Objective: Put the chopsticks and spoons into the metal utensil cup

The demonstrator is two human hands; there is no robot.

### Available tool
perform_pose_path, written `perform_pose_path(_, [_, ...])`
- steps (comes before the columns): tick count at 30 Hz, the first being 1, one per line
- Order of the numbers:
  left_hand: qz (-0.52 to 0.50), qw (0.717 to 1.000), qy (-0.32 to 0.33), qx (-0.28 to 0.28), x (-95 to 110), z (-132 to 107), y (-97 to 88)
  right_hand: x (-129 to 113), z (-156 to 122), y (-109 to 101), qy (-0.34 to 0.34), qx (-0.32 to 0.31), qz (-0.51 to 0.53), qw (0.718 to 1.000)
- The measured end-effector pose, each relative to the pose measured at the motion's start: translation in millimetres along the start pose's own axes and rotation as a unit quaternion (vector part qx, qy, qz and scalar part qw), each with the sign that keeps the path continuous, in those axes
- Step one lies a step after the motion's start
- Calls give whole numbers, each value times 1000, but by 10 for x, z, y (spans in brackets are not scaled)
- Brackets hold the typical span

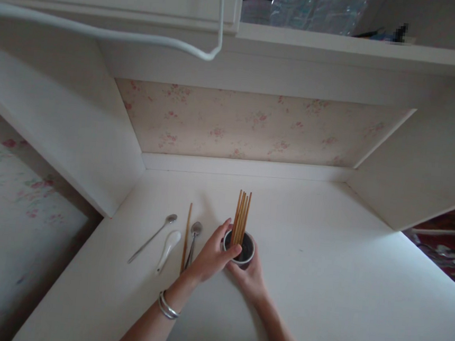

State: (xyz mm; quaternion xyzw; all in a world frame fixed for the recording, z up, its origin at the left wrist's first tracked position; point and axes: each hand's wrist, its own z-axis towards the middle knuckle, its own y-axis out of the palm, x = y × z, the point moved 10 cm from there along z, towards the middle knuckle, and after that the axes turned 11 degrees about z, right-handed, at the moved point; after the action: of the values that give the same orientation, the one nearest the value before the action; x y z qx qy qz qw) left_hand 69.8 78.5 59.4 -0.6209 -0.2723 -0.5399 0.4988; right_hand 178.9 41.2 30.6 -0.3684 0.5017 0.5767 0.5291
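Near the middle of the white tabletop, a round cup (pixel 248 257) with a pale rim and dark inside holds several wooden chopsticks (pixel 241 217), which stand in a bunch and rise above the rim. My left hand (pixel 214 251), with a silver bangle at its wrist, is closed around the cup's left side, its thumb over the rim by the chopsticks. Around the near right side of the cup my right hand (pixel 252 281) is wrapped. Left of the hands lie a long-handled metal spoon (pixel 152 238), a white spoon (pixel 168 250), a single chopstick (pixel 186 238) and another metal spoon (pixel 195 230), partly hidden by my left arm.
White side panels (pixel 419 161) flank the tabletop (pixel 323 264), with a flowered back wall (pixel 235 123) behind. Overhead, a shelf (pixel 342 44) holds plastic-wrapped things. A white cable-like bar (pixel 143 38) crosses the upper left.
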Motion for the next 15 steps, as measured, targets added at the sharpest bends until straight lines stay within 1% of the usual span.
perform_pose_path(2, [-80,996,-4,-31,-81,-47,108,16,-2,-5,-4,-6,3,1000])
perform_pose_path(4, [-139,989,2,-45,-103,-65,184,40,-5,-21,-9,-10,-5,1000])
perform_pose_path(6, [-161,986,6,-34,-105,-57,200,66,-18,-16,-5,-29,-26,999])
perform_pose_path(9, [-151,988,12,-13,-86,-34,185,25,-65,-26,13,-61,-77,995])
perform_pose_path(10, [-149,989,14,-8,-81,-28,179,-45,-84,-48,11,-64,-100,993])
perform_pose_path(12, [-152,988,15,-2,-81,-21,172,-293,-111,-100,-16,-54,-149,987])
perform_pose_path(15, [-166,986,15,-1,-91,-22,178,-863,-117,-102,-105,-15,-194,975])
